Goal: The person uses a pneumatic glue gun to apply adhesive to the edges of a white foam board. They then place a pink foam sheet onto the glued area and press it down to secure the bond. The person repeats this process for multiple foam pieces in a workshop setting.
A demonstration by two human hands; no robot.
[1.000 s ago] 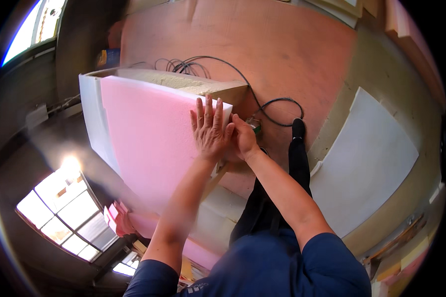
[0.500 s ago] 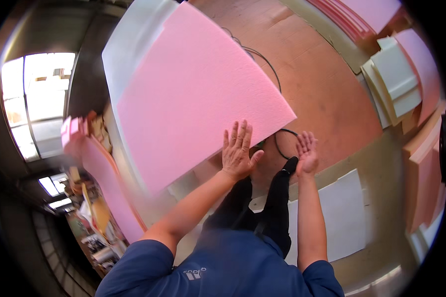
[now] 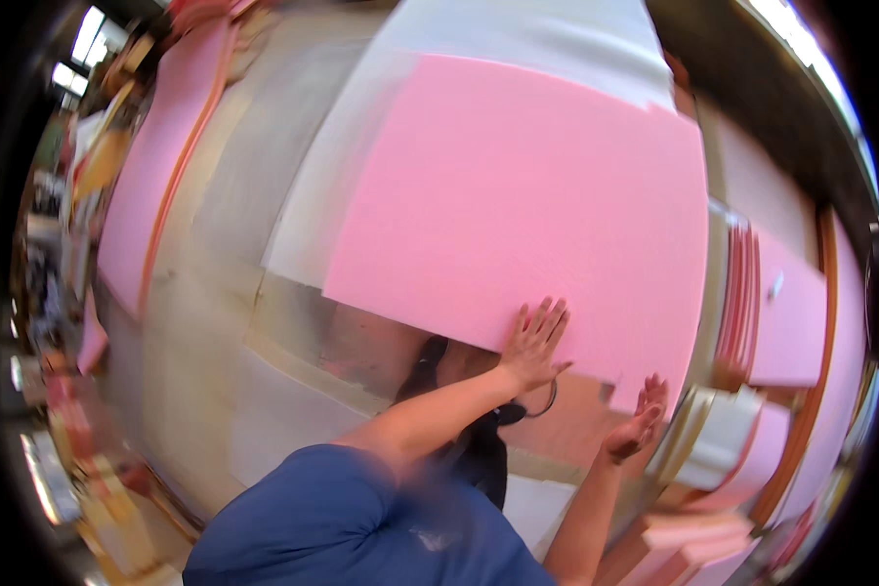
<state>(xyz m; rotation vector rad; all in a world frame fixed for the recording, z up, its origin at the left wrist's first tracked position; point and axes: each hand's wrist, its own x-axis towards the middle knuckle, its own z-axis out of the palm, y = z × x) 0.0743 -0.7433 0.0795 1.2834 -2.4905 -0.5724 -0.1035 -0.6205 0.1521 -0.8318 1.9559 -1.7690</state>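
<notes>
My left hand (image 3: 532,342) lies flat and open, fingers spread, pressed against the lower edge of the big pink foam sheet (image 3: 527,205); nothing is clasped, the palm simply pushes on the face of it. My right hand (image 3: 638,422) is open too, palm up, fingers reaching toward the sheet's lower right corner; whether it actually touches the corner I cannot tell, since that part is smeared. So neither grip is closed on anything: the sheet is steadied by flat palms rather than pinched.

The foam sheet fills the centre and upper right of the frame, tilted, its far end high at the top. Behind it, showing at the top and along its left edge, is a white sheet (image 3: 518,39) of about the same kind.

As I judge it, the sheet is up off the floor (image 3: 195,322) and in mid-handling, not yet set down anywhere.

Further out, at the right of the frame, stand more pink panels (image 3: 791,322), with stacked pink foam blocks (image 3: 693,542) at the lower right. Another pink panel (image 3: 156,166) leans at the upper left. My blue sleeve (image 3: 342,518) fills the bottom.
</notes>
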